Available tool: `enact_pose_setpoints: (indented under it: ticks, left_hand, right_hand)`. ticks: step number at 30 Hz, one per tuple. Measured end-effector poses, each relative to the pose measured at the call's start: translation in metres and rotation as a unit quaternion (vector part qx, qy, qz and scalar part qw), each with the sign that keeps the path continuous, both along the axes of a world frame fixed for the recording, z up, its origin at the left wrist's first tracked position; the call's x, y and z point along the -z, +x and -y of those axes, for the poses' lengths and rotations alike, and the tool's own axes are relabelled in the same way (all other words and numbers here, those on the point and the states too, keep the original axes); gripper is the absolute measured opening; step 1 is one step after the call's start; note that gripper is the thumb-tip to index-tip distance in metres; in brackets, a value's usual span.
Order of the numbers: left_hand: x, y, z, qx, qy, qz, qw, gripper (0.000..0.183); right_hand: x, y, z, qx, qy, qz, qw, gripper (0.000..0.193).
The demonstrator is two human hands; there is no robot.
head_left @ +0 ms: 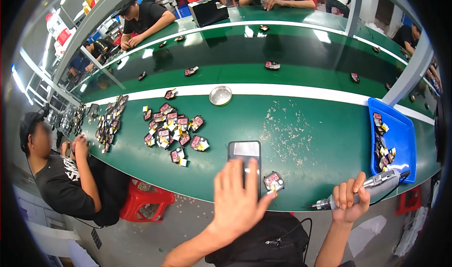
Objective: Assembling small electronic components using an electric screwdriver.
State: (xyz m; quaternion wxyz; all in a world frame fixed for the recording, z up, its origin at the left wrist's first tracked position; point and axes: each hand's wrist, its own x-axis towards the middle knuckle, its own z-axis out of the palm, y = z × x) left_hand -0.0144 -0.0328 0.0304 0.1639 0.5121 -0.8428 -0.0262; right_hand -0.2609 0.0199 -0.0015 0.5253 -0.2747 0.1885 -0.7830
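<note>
The left hand (238, 198) lies spread flat over a black phone (244, 161) near the green table's (320, 140) front edge, beside a small pink-and-black component (273, 181); the right hand (349, 202) clenches a silver pen-shaped rotary tool (365, 190).

A deep green worktop (301, 140) with a white stripe (292, 90) carries black-and-pink parts with yellow tabs (174, 130), a black phone (244, 156) and pale flecks. A bright blue tray (400, 135) sits at its right edge; a silver-grey rotary tool (372, 187) and a red stool (143, 201) show below.
</note>
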Motion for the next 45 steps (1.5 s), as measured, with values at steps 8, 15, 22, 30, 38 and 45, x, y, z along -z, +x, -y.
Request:
enact_pose_setpoints:
  ticks: [8,15,22,30,38,45]
  left_hand:
    - [0.004,0.006,0.017,-0.078,0.039,0.024,0.996,0.076]
    - [0.001,0.015,0.049,-0.019,0.072,-0.009,0.997,0.065]
    - [0.0,0.033,0.048,-0.004,0.049,-0.038,0.998,0.069]
    - [-0.008,0.036,0.029,-0.027,-0.062,-0.114,0.991,0.073]
    - [-0.189,0.044,0.106,0.054,-0.224,-0.272,0.934,0.066]
    - [-0.371,0.029,0.241,0.095,-0.083,-0.211,0.969,0.064]
  right_hand:
    - [0.021,0.006,-0.005,-0.017,0.057,0.075,0.995,0.01]
    - [0.023,-0.001,0.001,-0.043,0.039,0.087,0.994,0.009]
    - [0.026,-0.003,-0.004,-0.071,0.019,0.09,0.993,0.017]
    - [0.017,0.003,-0.027,-0.116,0.081,0.171,0.975,0.012]
    - [0.006,-0.002,-0.016,-0.112,0.093,0.184,0.972,0.011]
    - [0.005,-0.002,-0.01,-0.092,0.139,0.189,0.968,0.011]
